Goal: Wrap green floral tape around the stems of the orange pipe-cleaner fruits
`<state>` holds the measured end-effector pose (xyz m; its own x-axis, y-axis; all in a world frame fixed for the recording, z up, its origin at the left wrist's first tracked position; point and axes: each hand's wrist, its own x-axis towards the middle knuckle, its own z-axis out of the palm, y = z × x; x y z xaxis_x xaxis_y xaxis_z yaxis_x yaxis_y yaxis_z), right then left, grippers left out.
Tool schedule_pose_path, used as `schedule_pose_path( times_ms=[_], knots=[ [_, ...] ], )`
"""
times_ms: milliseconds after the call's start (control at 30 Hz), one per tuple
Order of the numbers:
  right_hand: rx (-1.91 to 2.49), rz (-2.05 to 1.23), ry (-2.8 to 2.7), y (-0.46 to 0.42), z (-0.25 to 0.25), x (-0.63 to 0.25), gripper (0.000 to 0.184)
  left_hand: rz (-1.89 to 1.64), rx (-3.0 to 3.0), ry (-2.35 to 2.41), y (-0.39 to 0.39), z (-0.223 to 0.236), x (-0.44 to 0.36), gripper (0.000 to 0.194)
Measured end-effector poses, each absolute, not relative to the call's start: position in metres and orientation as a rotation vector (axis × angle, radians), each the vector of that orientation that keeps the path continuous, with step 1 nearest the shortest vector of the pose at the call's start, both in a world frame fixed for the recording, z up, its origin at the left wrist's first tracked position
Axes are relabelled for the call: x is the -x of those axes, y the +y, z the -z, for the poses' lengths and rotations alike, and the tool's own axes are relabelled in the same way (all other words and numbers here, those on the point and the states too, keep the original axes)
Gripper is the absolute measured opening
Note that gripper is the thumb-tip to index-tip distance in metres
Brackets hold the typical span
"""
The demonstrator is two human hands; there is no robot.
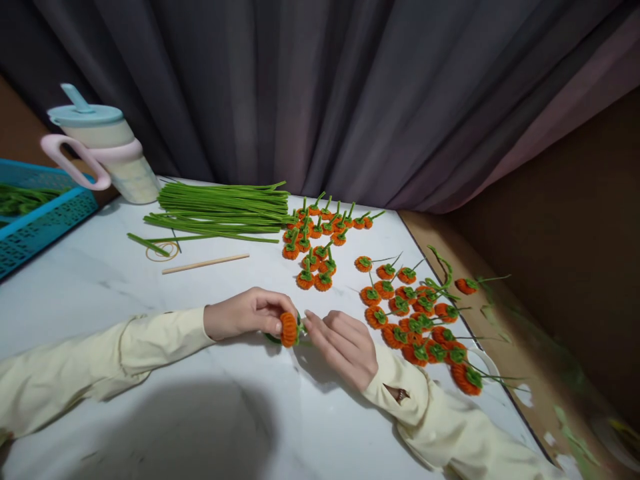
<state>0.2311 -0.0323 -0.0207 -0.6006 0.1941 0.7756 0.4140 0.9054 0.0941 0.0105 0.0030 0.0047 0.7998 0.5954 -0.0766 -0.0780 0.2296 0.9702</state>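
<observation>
Head view: pinching an orange pumpkin point(289, 329) in the left hand point(253, 312), over the near middle of the white table point(320, 440); holding the right hand point(345, 347) at its green top point(299, 329); cannot tell whether gripping or merely touching; might drop it if pinching loosely; might scatter the pumpkin cluster point(395, 337) at right if dragging the right sleeve point(417, 393).

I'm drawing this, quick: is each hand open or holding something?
Left hand: holding a ribbed orange piece.
Right hand: at its green top; grip can't be told.
</observation>
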Motion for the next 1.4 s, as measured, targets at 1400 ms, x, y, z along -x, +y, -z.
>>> schedule_pose_path(
  times_ms=[1400],
  knots=[
    [0.84,-1.911,-1.222,-0.032,-0.008,-0.213,0.02,-0.442,-1.652,0.551,0.002,-0.033,-0.01,0.013]
  ],
)
